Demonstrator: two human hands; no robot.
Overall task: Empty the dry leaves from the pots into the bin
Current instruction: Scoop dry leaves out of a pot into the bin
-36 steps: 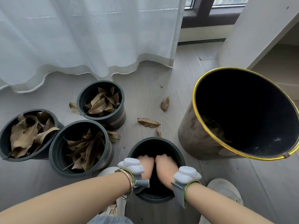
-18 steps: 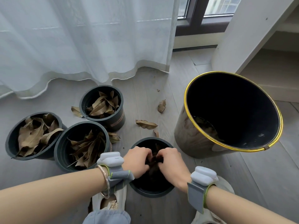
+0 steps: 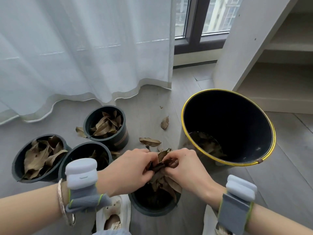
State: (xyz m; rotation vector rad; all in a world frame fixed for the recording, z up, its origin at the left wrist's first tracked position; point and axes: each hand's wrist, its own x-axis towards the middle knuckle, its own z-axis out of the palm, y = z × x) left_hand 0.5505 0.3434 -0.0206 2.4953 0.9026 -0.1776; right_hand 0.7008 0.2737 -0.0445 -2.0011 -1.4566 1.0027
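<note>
Dry leaves gripped above nearest pot

A bunch of dry leaves point(image 3: 162, 173) is pinched by the left hand point(image 3: 130, 172) and right hand point(image 3: 188, 170) over the nearest pot point(image 3: 152, 206), beside the gold-rimmed bin point(image 3: 269, 133).

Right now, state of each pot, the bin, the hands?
left hand: grips leaf bundle
right hand: grips leaf bundle
leaf bundle: lifted above near pot
near pot: upright, contents unclear
three left pots: upright, hold leaves
bin: open, leaves at bottom
loose leaves: on floor
</note>
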